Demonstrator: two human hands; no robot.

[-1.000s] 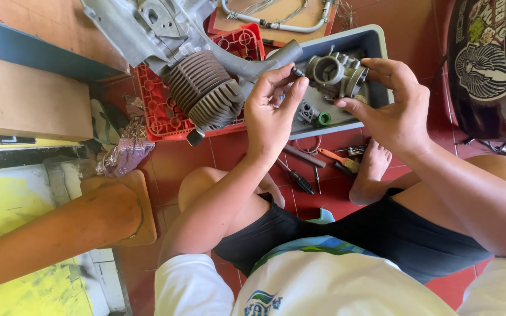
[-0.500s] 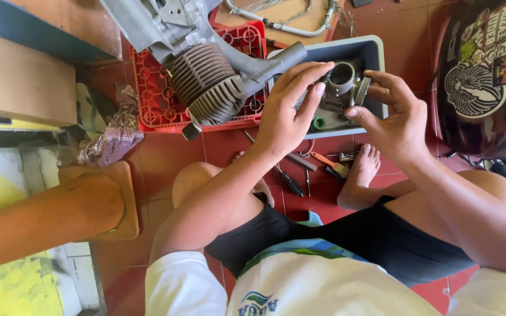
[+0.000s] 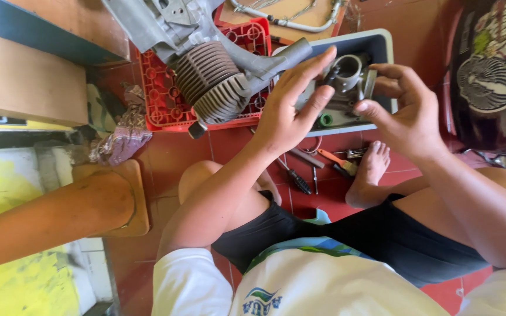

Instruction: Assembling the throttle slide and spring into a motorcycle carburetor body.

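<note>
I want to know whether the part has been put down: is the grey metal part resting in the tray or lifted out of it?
Lifted. The left hand and right hand grip the grey metal part above the grey tray.

The finned engine cylinder (image 3: 209, 88) lies on the crate (image 3: 159, 99), left of the tray (image 3: 382, 44), with hand tools (image 3: 317, 164) on the floor before it.

Sunlit red tiled floor (image 3: 165, 158), yellow patch (image 3: 7, 193).

A floor-level repair workshop, apparently for motorcycles — finned engine cylinder (image 3: 215, 88) on a red crate (image 3: 162, 99), hand tools (image 3: 317, 167) scattered across red tiles (image 3: 165, 158).
</note>
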